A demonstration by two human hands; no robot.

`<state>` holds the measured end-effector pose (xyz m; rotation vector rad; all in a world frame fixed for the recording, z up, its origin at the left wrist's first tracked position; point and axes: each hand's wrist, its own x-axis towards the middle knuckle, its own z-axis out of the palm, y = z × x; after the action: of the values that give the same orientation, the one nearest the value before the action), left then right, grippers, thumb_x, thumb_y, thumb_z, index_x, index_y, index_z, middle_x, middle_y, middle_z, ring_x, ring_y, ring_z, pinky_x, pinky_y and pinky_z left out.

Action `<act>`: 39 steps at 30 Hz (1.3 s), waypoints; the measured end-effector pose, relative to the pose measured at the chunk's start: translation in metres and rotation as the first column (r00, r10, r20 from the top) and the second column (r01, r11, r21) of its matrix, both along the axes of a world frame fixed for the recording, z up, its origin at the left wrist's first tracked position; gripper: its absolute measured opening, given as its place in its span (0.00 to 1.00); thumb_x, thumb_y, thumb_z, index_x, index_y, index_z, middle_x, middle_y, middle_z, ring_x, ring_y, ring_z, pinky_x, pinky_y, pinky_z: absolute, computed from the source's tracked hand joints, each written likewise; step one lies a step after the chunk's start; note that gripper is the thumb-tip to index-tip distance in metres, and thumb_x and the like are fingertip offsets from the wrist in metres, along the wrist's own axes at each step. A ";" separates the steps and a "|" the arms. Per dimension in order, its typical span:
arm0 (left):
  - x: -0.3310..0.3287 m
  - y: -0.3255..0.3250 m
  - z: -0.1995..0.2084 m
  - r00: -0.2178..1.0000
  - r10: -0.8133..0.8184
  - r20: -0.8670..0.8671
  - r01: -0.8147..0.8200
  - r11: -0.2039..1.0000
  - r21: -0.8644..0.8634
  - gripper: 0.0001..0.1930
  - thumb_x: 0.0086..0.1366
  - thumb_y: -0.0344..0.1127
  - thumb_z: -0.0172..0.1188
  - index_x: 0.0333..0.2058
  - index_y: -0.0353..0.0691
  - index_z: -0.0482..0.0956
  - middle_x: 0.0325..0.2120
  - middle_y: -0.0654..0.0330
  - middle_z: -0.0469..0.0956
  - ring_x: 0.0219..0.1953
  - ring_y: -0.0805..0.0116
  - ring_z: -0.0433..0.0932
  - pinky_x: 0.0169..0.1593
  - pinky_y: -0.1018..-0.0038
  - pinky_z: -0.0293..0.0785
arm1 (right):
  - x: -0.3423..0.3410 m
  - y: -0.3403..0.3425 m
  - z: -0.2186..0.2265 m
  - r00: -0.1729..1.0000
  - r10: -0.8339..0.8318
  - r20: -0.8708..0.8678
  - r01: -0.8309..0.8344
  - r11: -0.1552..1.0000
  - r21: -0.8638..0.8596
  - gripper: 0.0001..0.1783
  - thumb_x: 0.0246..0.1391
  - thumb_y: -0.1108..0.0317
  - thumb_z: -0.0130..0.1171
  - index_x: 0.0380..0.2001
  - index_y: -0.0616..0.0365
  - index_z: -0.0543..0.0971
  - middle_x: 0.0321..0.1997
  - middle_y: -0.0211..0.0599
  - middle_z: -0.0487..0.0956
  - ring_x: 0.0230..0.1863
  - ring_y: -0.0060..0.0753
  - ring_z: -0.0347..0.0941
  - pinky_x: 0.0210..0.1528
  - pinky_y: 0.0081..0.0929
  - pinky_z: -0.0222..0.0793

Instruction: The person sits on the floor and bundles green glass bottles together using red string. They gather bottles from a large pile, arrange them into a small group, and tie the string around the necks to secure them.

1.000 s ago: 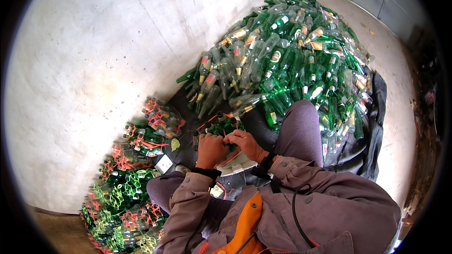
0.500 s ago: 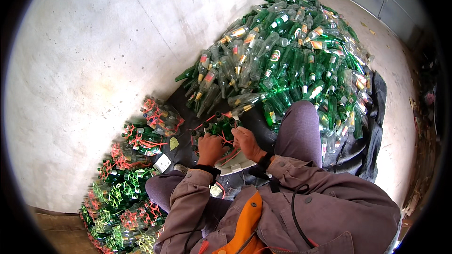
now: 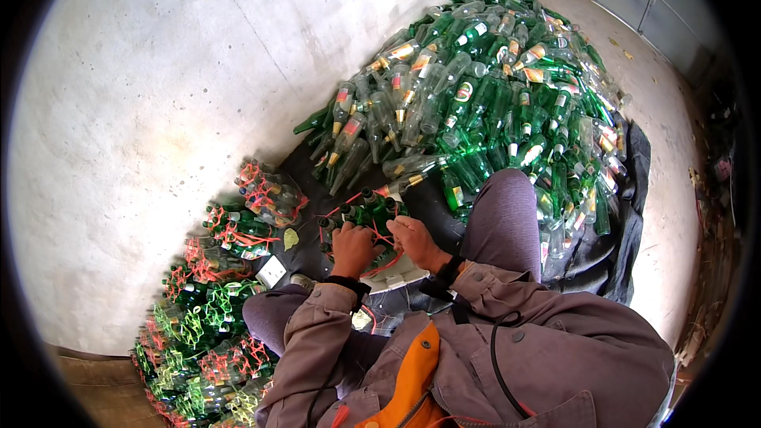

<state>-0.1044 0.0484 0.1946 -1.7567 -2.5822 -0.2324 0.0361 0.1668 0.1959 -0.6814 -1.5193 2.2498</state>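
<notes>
Between my knees stands a cluster of green glass bottles, necks up, with a red plastic strap around and across it. My left hand is closed at the near left of the cluster, its fingers curled at the strap. Close beside it on the right, my right hand is closed with thumb and fingers pinched on the strap. The fingertips of both hands are partly hidden. Below the hands shows the pale curved edge of an object whose kind I cannot make out.
A large heap of loose green and clear bottles lies ahead on a black sheet. Bottle bundles tied with red and green straps stand at my left along the white wall. A white box lies near my left knee.
My right hand has shifted very slightly beside the bottles, and the red strap between the hands lies a little differently. My left hand stays almost in place.
</notes>
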 end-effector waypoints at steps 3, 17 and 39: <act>0.000 -0.001 0.002 1.000 -0.013 -0.001 0.013 0.999 0.030 0.16 0.42 0.50 0.74 0.25 0.48 0.84 0.26 0.66 0.81 0.39 0.62 0.76 0.41 0.59 0.67 | 0.001 0.001 0.000 1.000 0.001 0.003 -0.001 1.000 0.013 0.21 0.67 0.56 0.50 0.21 0.53 0.68 0.19 0.23 0.67 0.20 0.17 0.66 0.24 0.21 0.63; -0.002 -0.002 0.012 1.000 -0.018 0.005 0.018 0.999 -0.032 0.19 0.44 0.53 0.74 0.28 0.46 0.84 0.27 0.61 0.81 0.41 0.59 0.76 0.46 0.57 0.66 | 0.003 0.014 0.001 0.999 -0.010 -0.036 0.003 0.978 -0.208 0.18 0.67 0.58 0.53 0.23 0.51 0.67 0.20 0.21 0.64 0.20 0.16 0.59 0.25 0.21 0.61; 0.011 0.010 0.009 0.983 -0.083 0.161 0.059 0.987 0.149 0.09 0.58 0.39 0.64 0.26 0.41 0.79 0.27 0.56 0.74 0.33 0.51 0.78 0.35 0.57 0.74 | -0.003 0.033 0.014 0.972 -0.180 -0.151 0.150 0.970 -0.192 0.16 0.68 0.61 0.50 0.27 0.56 0.73 0.27 0.32 0.77 0.27 0.23 0.71 0.35 0.25 0.70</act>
<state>-0.0937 0.0584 0.2031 -1.8539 -2.5366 -0.5762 0.0332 0.2000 0.2099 -0.6250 -1.1472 2.2708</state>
